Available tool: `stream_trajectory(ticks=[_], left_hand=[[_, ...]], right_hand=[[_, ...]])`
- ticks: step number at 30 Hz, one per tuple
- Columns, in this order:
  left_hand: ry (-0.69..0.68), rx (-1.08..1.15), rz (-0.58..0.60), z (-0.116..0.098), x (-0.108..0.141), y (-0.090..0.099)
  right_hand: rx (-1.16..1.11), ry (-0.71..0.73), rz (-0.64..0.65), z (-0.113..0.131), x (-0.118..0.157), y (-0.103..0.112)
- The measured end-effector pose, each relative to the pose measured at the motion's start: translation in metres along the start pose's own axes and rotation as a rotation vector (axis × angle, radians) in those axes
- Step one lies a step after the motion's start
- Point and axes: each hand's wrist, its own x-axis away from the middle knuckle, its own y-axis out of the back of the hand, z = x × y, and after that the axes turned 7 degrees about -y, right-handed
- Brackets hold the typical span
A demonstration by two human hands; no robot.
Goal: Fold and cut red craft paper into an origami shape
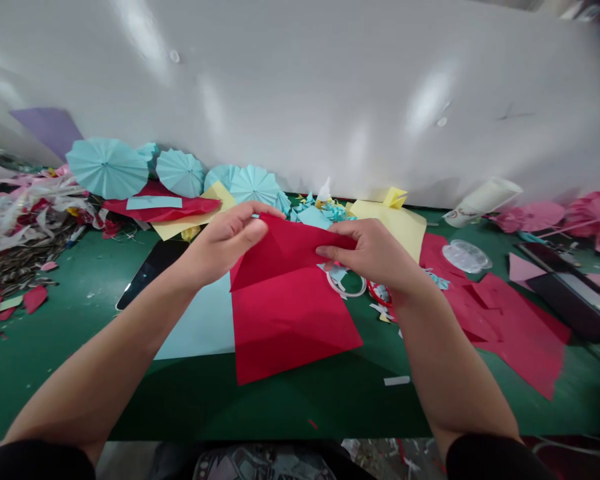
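One fold shows so far in the red paper sheet [287, 313]: its far edge is turned over toward the person, the near part lies flat and uncreased on the green table [70, 347], atop a pale blue sheet [205, 323]. Its long axis runs near to far, tilted slightly. Left hand [227, 240] and right hand [373, 253] each pinch the folded flap's top edge. Beyond lie yellow paper [403, 227] and teal paper fans [107, 167].

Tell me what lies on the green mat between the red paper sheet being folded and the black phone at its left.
In the head view, a pale blue paper sheet lies between the red paper sheet and the black phone, partly under the left forearm.
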Motion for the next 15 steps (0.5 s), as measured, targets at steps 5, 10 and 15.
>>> stream_trajectory(ticks=[5, 10, 15], left_hand=[[-0.085, -0.264, -0.003, -0.002, -0.001, -0.003], [-0.09, -0.405, -0.099, 0.002, -0.003, -0.003], [-0.146, -0.196, -0.204, 0.013, -0.005, -0.004]], right_hand=[[-0.053, -0.015, 0.019, 0.001, 0.0, 0.0], [-0.142, -0.064, 0.018, 0.0, 0.0, 0.0], [-0.544, -0.173, -0.191, -0.007, -0.008, -0.006]])
